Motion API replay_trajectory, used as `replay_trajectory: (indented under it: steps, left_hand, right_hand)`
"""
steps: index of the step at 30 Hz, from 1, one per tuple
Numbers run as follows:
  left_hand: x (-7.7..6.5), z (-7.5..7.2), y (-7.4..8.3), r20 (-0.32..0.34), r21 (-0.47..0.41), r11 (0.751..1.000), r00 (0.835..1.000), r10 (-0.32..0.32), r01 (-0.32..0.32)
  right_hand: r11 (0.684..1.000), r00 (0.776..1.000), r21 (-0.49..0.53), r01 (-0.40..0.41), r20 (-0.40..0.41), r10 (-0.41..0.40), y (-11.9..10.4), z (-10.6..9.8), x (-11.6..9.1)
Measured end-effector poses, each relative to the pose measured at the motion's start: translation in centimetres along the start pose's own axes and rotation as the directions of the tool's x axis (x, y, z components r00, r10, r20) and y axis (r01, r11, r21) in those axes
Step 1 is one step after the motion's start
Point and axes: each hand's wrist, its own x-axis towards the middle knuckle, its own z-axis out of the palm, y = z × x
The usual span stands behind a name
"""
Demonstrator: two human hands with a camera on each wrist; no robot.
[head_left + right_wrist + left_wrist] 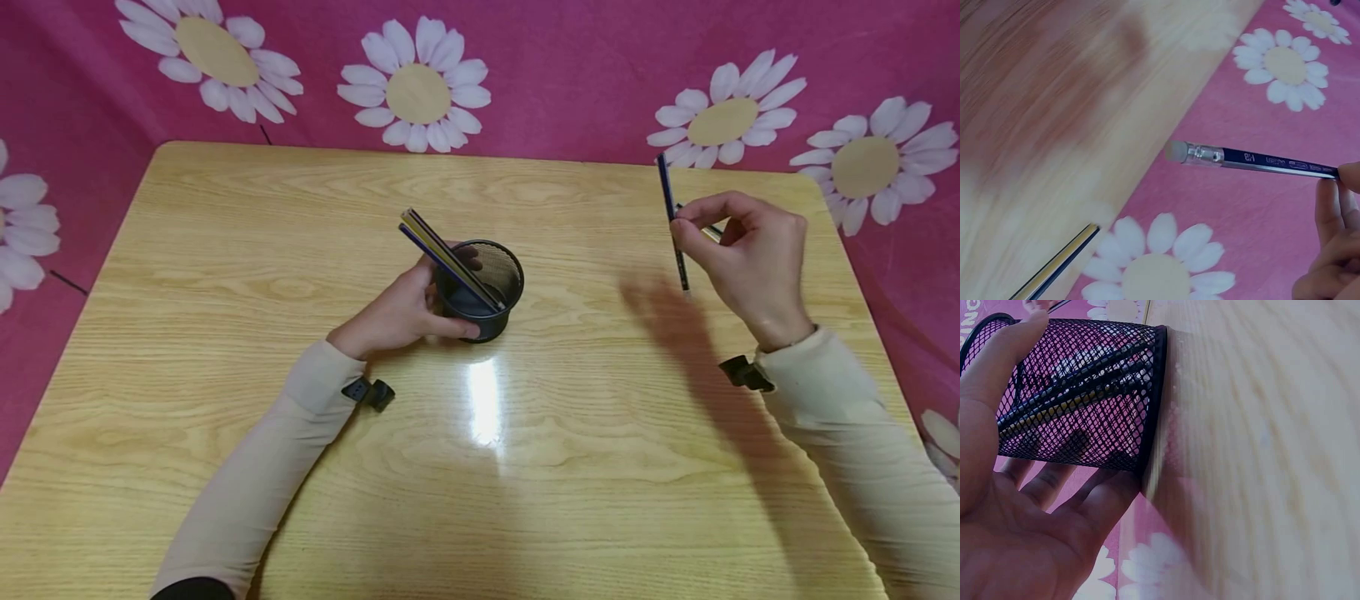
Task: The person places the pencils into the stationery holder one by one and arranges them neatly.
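A black wire-mesh pencil cup (501, 265) stands on the wooden table, gripped by my left hand (396, 312) with the thumb on the near side and fingers round the far side. Several striped pencils (444, 260) in dark blue and yellow lean leftward inside it. Away to the right, my right hand (761, 258) pinches a dark blue pencil (1272, 161) between thumb and fingertips, above the table. Its white eraser (1176, 151) with a silver band points down in the head view. Partly hidden behind that hand is another pencil (1057, 265), yellow and dark.
The light wooden table (570, 467) reaches back to a pink cloth (570, 75) with white daisies, which also hangs along both sides. Small black wrist devices (746, 373) sit on both sleeves.
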Motion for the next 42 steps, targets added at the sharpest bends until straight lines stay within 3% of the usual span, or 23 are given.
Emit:
replay_trajectory:
  steps: [15,22,42]
  left_hand:
    - [0.0,-0.1,-0.1,0.004,0.006,1.0,1.0,-0.003,0.003]
    - [0.0,-0.1,-0.1,0.009,0.011,1.0,1.0,-0.002,0.002]
    - [0.0,-0.1,-0.2,0.008,-0.008,1.0,1.0,-0.001,0.001]
  right_hand:
    - [0.973,0.999,0.231,-0.031,-0.004,0.033,-3.7,0.7,-0.3]
    - [0.953,1.0,0.302,0.011,0.001,-0.012,-5.0,1.0,-0.3]
    - [0.824,0.994,0.557,0.103,-0.038,-0.099,-8.6,3.1,0.3]
